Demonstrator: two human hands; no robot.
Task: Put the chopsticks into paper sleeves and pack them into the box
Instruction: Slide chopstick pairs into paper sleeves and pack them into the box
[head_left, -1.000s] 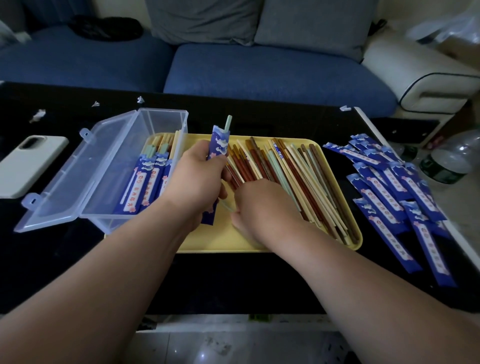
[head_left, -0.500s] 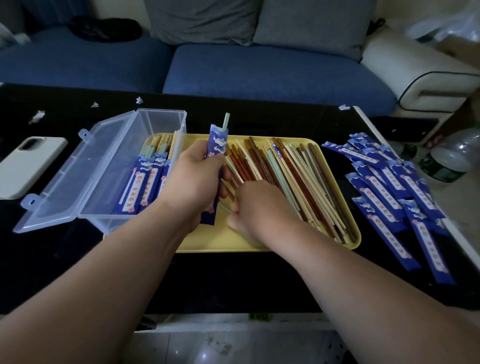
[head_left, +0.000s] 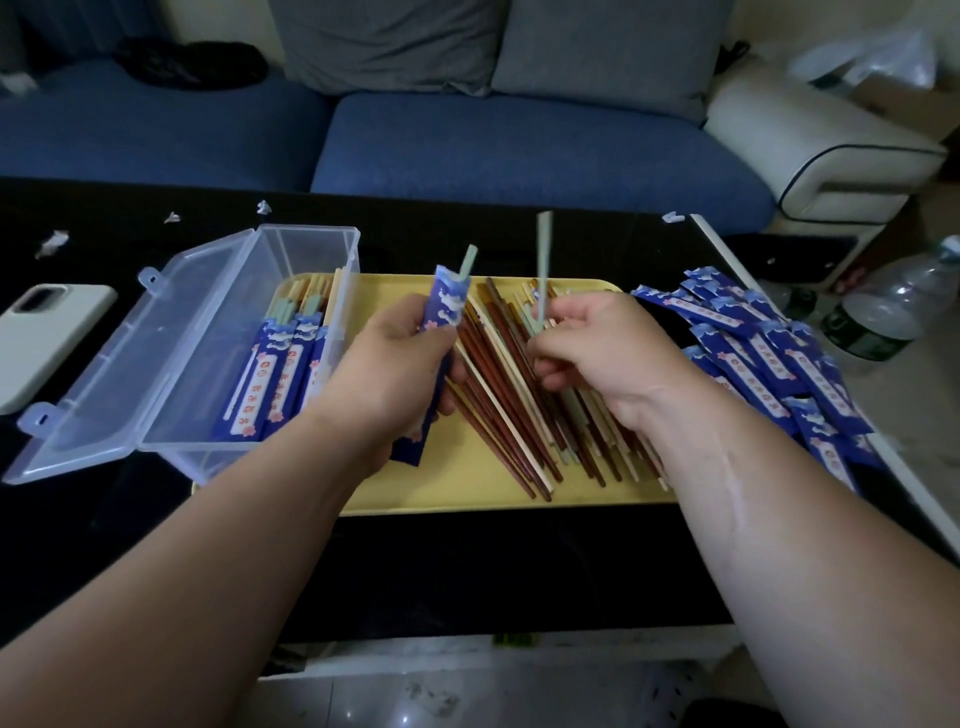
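My left hand (head_left: 395, 364) grips a blue paper sleeve (head_left: 444, 306) above the yellow tray (head_left: 415, 496); one pale green chopstick tip (head_left: 467, 260) sticks out of its top. My right hand (head_left: 597, 348) pinches a second pale green chopstick (head_left: 544, 260) and holds it upright over the loose pile of brown, cream and green chopsticks (head_left: 519, 410) in the tray. The clear plastic box (head_left: 218, 364), lid open to the left, holds several sleeved pairs (head_left: 285, 374). Empty blue sleeves (head_left: 769, 353) lie heaped to the right of the tray.
A white phone (head_left: 47, 338) lies at the table's left. Paper scraps (head_left: 52, 241) dot the black tabletop's far side. Plastic bottles (head_left: 883, 312) stand on the floor at right. A blue sofa (head_left: 467, 135) runs behind the table.
My right hand has risen out of the chopstick pile with a green chopstick, now held upright. My left hand still grips the sleeve, shifted slightly.
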